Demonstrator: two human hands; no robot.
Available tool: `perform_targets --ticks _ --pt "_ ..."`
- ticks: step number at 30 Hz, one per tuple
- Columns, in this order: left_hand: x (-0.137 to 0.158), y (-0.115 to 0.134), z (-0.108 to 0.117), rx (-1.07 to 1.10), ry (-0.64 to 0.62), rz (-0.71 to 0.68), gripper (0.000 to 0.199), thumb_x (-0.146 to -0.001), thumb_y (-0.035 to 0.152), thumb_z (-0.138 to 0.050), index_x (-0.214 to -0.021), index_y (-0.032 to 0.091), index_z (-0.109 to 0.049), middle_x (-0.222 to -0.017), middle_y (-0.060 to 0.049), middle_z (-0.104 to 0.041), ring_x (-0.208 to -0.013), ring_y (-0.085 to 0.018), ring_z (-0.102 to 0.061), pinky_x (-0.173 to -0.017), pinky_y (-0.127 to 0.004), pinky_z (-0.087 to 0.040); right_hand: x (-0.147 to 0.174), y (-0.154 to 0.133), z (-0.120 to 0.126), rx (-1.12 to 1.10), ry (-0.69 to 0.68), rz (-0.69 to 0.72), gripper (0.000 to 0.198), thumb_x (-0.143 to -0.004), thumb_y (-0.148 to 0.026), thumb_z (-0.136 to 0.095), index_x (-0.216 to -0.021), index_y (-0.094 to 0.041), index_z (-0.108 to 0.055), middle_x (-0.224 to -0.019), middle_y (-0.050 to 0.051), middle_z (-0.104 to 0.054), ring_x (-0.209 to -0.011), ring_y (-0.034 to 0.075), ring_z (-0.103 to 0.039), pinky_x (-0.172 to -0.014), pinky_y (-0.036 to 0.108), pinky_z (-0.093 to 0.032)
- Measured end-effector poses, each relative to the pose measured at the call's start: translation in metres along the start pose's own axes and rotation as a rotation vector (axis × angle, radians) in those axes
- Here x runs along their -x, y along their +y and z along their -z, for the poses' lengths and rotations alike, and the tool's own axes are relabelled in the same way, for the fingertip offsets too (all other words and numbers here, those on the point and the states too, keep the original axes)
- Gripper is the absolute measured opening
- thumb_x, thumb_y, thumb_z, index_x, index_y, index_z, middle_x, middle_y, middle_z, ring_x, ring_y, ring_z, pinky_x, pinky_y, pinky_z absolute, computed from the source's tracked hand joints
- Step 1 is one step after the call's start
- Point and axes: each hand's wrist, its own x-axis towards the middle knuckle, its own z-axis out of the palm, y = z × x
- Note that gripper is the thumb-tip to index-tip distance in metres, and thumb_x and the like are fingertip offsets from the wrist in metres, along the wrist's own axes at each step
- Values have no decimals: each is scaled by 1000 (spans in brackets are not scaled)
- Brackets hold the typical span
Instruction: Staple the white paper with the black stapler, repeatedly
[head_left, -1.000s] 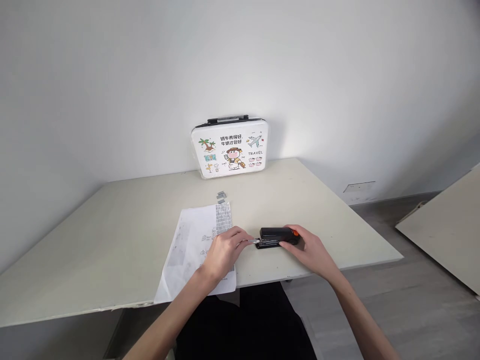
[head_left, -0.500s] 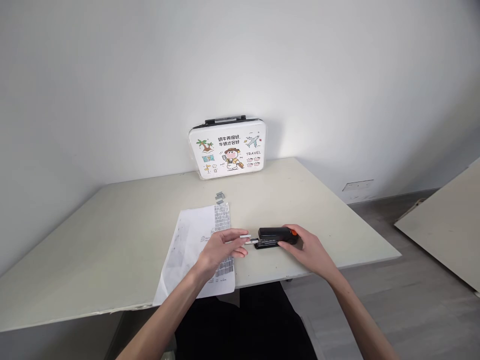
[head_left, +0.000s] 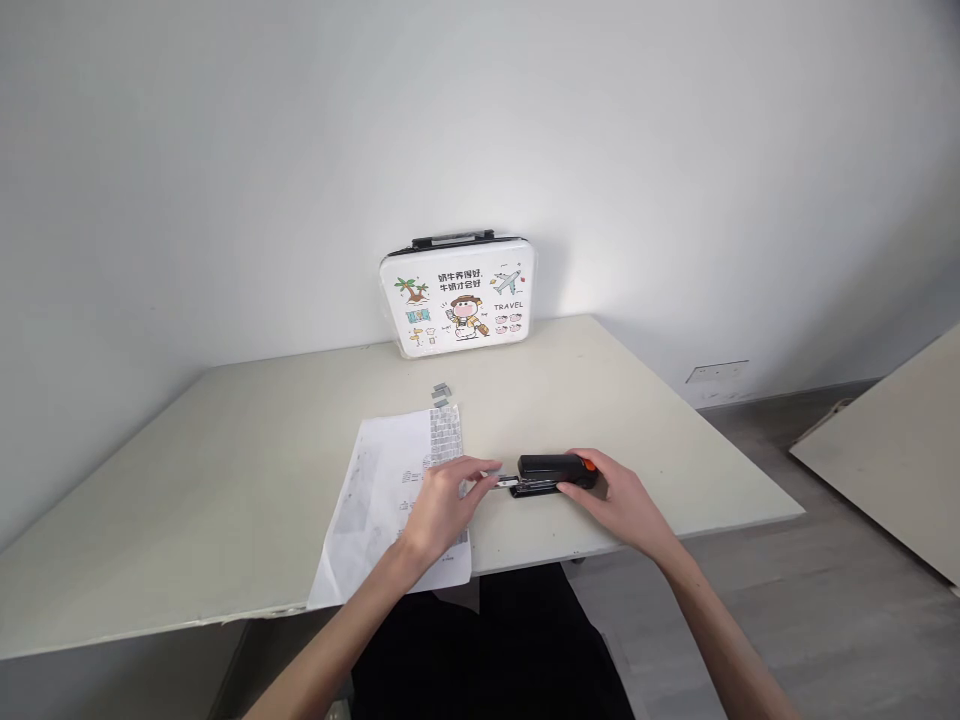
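A black stapler (head_left: 551,468) with an orange patch at its rear end lies on the table, its front toward the left. My right hand (head_left: 619,500) grips its rear end, thumb along the near side. From the stapler's front a pale metal staple tray (head_left: 507,482) sticks out. My left hand (head_left: 446,505) is at that tray, thumb and index finger pinching a small strip of staples that their tips mostly cover. Whether the strip touches the tray I cannot tell. Under my left hand lies a printed sheet of paper (head_left: 375,470).
Several grey staple strips (head_left: 441,393) lie just beyond the paper. A white case (head_left: 461,300) with cartoon prints and a black handle stands against the wall. The table's (head_left: 225,480) near edge runs in front of my lap. A wall socket (head_left: 717,372) is at the right.
My left hand has turned slightly, and its lower fingers have drawn in out of sight. The staple strip shows less between the fingertips. My right hand and the stapler have hardly moved.
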Motion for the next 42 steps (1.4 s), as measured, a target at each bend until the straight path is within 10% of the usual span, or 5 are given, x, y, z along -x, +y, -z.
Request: perform_targets --ticks 8,42 --pt "2 -10 -4 -286 -29 -313 26 -108 34 -53 -116 27 -77 -106 -4 -82 -94 -25 -76 -92 -45 -56 0 2 -1 12 4 11 41 -95 -57 -63 -126 -30 -62 -129 7 -71 -118 29 -67 -96 43 -58" --pt "0 -10 -18 -276 -2 -121 16 -100 25 -66 -109 27 -80 -103 1 -82 -92 -24 -77 -99 -45 -55 0 3 0 15 -4 -13 41 -95 -56 -64 -126 -31 -61 -131 5 -70 -120 28 -66 -97 41 -57"
